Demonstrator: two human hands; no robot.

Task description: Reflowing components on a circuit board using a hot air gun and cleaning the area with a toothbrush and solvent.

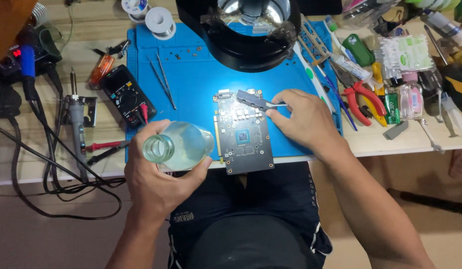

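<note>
Held a clear bottle [183, 146] in the left hand [151, 182], close to the body, just past the near edge of the surface [390, 142]. Fingers [203, 164] curled tight round the fat part of the bottle, thumb on the near side. No cap on it. Looked to have clear water-like stuff inside.

Lay almost on its side. Long way ran left to right: open mouth to the left and up toward the eyes, bottom end to the right, nearly touching the green board [243, 132].

Could go wrong here, most likely: a tip too far and a spill from the open mouth, onto the lap or the board. Could also slip, with only one hand on smooth glass.

A bit farther, pinched thin tweezers [277, 105] in the right hand [303, 122], fingers shut on them. Gripped a small grey piece [251, 99] at the tips, over the far end of the board. Might drop with a loose pinch, or scratch the board with a hard push.

Board flat on a blue mat [191, 84], long way running near to far, near end poking over the edge.

Farther left: a black meter [127, 94], spare tweezers [163, 79] and a soldering iron [76, 119] with cords. Farther right: red pliers [360, 99] among many small tools. Farthest back: a big round black lamp [246, 35] and a spool of wire [160, 22].
</note>
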